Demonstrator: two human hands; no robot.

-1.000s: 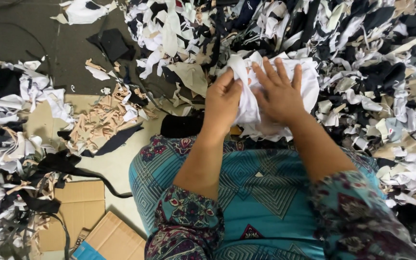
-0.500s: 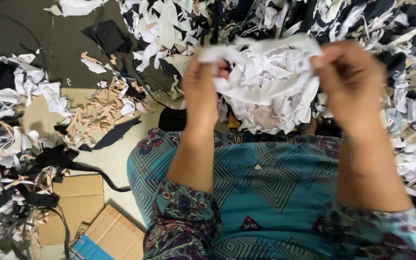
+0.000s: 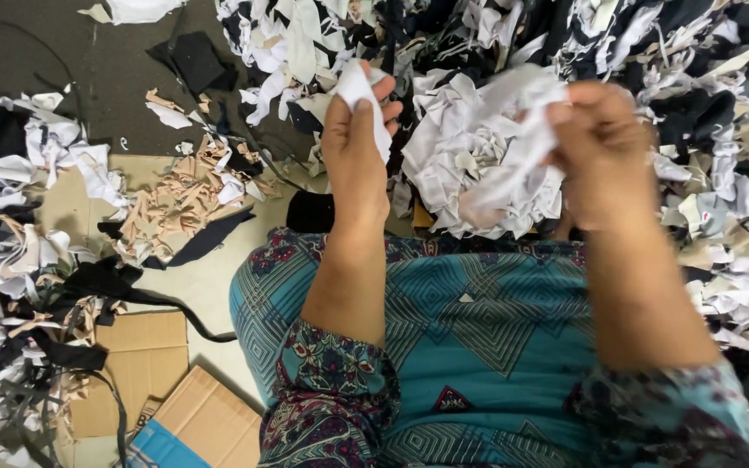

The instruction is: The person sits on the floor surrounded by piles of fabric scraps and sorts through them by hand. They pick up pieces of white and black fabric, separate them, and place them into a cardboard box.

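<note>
1. Left hand [image 3: 355, 147] raised over the lap [image 3: 478, 329], fingers pressed together round a white strip [image 3: 367, 91], with its end sticking up past the fingertips.
2. Right hand [image 3: 595, 152] raised too and motion-blurred; seems to pinch a white scrap [image 3: 522, 160] that trails down toward the lap, though the exact grip is hard to tell.
3. Between the two hands, a crumpled white wad [image 3: 452, 143], resting at the near edge of the big black-and-white heap [image 3: 704, 104].
4. Step in hand, by the look of it: pulling single white pieces apart, one per hand, above the wad.
5. Further pulling would call for a firm pinch on both pieces and hands kept well apart, so nothing snags on the wad.
6. Off to the left: beige scraps [image 3: 175, 204] on the floor, flat cardboard [image 3: 145, 334] nearer the knee.
</note>
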